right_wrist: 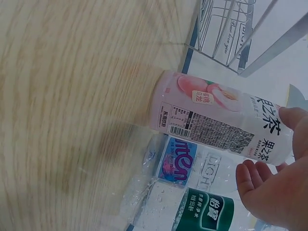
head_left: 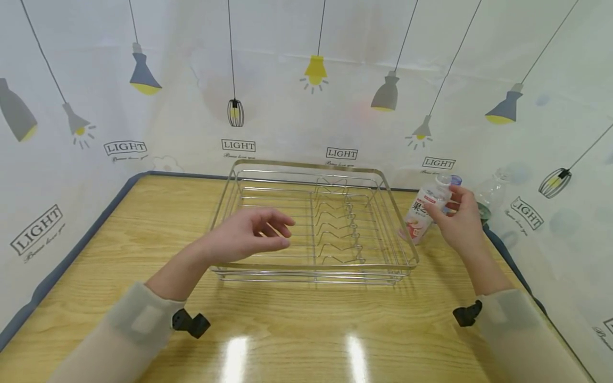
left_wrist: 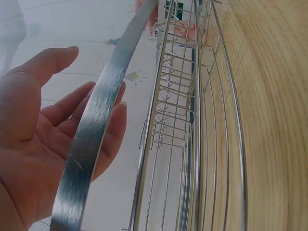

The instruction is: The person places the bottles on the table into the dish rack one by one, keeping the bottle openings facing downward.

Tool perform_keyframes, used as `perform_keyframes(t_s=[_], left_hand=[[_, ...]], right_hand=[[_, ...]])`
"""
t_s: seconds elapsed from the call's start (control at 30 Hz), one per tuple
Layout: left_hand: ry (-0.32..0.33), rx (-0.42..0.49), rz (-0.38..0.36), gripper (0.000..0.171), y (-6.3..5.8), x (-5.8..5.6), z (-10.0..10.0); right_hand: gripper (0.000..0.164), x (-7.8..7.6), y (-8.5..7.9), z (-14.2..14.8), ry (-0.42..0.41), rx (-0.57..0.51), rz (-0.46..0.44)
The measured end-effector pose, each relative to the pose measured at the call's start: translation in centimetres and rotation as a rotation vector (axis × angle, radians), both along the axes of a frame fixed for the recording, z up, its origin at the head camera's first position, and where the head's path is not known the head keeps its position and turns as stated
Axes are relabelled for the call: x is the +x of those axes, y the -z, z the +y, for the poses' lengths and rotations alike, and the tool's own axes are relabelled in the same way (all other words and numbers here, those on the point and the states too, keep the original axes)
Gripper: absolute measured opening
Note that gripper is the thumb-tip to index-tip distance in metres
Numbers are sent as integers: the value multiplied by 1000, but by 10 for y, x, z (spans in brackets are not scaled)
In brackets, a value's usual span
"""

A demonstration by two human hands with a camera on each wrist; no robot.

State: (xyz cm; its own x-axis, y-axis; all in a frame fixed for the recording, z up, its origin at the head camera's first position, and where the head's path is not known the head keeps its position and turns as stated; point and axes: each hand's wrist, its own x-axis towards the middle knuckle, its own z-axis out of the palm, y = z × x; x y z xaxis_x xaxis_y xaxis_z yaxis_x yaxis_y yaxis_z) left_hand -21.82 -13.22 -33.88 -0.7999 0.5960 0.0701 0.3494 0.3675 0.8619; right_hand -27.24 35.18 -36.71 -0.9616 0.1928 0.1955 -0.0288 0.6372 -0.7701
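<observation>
A pink-and-white peach tea bottle (head_left: pixel 420 213) stands on the table just right of the wire dish rack (head_left: pixel 268 267). My right hand (head_left: pixel 461 221) holds it near the top, thumb on the label side and bent fingers on the opposite side, as the bottle (right_wrist: pixel 207 118) also shows in the right wrist view. No cap shows on its neck. My left hand (head_left: pixel 249 234) hovers over the left part of the rack, fingers loosely bent with nothing in them. In the left wrist view the rack's flat metal rim (left_wrist: pixel 86 130) crosses in front of that hand.
Beside the tea bottle are a clear bottle with a blue-purple label (right_wrist: pixel 177 161) and a clear bottle with a green label (right_wrist: pixel 204 211). A white curtain (head_left: pixel 282 122) printed with lamps hangs behind the wooden table (head_left: pixel 268 324) and along its sides.
</observation>
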Motion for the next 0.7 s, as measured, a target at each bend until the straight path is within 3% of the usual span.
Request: perform_keyframes(t_s=[0.27, 0.43, 0.7], left_hand=[[8, 8, 2, 41, 2, 0, 1], [-5, -1, -12, 40, 2, 1, 2], [-16, 9, -5, 40, -1, 1, 3]], right_hand=[[88, 6, 0, -3, 21, -1, 39], [81, 14, -9, -7, 44, 5, 147], [73, 26, -37, -20, 17, -47, 331]])
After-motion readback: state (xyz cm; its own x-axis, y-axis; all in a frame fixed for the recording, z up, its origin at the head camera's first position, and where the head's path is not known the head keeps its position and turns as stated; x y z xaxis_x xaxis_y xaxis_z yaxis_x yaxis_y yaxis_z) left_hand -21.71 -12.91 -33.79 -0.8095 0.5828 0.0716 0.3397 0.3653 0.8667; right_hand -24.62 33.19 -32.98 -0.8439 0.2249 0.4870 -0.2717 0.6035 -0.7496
